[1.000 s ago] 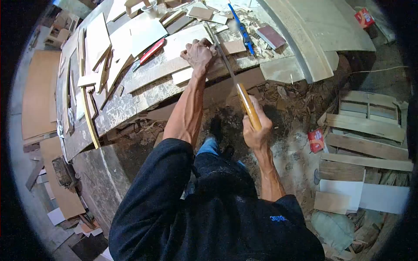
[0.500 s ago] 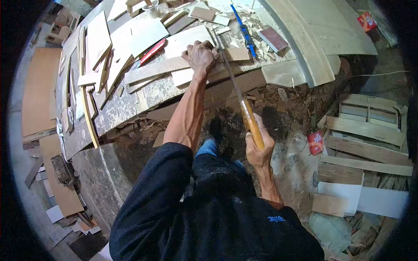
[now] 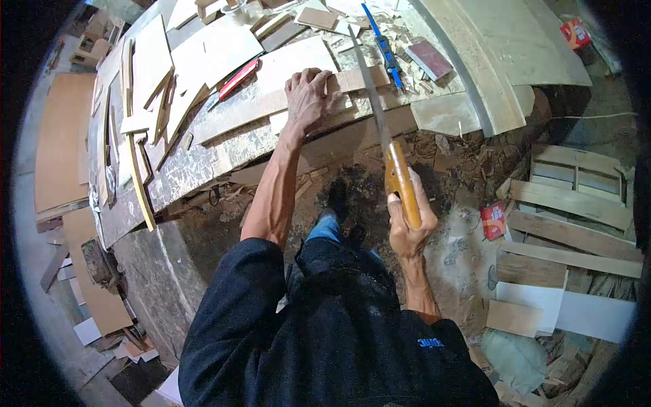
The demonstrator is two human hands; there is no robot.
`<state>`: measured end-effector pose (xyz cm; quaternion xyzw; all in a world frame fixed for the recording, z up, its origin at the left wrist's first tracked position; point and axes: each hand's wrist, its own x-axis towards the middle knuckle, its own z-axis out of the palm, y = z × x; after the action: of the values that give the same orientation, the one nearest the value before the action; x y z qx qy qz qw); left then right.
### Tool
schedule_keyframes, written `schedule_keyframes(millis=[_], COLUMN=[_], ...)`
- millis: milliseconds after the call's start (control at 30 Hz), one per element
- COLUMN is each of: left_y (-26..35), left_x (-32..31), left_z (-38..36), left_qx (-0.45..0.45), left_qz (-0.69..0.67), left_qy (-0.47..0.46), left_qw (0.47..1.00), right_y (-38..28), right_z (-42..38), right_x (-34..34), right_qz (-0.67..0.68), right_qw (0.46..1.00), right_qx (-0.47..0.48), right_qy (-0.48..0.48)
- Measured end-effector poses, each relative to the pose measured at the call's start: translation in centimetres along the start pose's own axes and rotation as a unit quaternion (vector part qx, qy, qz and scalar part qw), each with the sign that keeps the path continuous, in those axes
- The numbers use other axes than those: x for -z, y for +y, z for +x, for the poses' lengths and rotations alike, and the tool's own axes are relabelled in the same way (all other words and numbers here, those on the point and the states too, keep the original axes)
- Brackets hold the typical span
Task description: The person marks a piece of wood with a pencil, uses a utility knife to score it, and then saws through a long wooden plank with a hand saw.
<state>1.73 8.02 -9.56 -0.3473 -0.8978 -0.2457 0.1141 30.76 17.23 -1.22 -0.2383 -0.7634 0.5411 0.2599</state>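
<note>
My left hand (image 3: 310, 98) presses down on a long narrow wooden strip (image 3: 247, 112), its fingers curled over the far edge. The strip lies near the front edge of the workbench (image 3: 227, 152), over a pale board (image 3: 295, 57). In my right hand (image 3: 412, 230) is a handsaw (image 3: 401, 182), gripped by its yellow-brown wooden handle. Its thin blade points away from me and crosses over the strip to the right of my left hand. A blue clamp-like tool (image 3: 385, 51) and a dark reddish block (image 3: 429, 61) lie beyond the blade.
A red-handled tool (image 3: 237, 81) rests among offcuts left of my hand. Pale panels (image 3: 152, 61) cover the bench's left side. A long curved wooden piece (image 3: 485, 74) lies at the right. Stacked boards (image 3: 569, 203) and a red packet (image 3: 493, 220) are on the floor.
The saw has moved right along the strip and slightly toward me with my right hand. My left hand and the strip have shifted slightly, the strip's left end coming nearer me.
</note>
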Motion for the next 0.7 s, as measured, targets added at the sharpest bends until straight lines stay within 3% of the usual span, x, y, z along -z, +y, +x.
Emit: schedule_keyframes(millis=[700], left_y=[-0.4], left_x=[-1.5], left_z=[0.2], left_qx=[0.01], left_qz=[-0.021], left_qy=[0.06], left_qw=[0.998], right_y=[-0.3], right_z=[-1.9], right_x=[1.1], right_qz=[-0.061], right_qw=[0.997], right_qx=[0.022], right_qy=[-0.031])
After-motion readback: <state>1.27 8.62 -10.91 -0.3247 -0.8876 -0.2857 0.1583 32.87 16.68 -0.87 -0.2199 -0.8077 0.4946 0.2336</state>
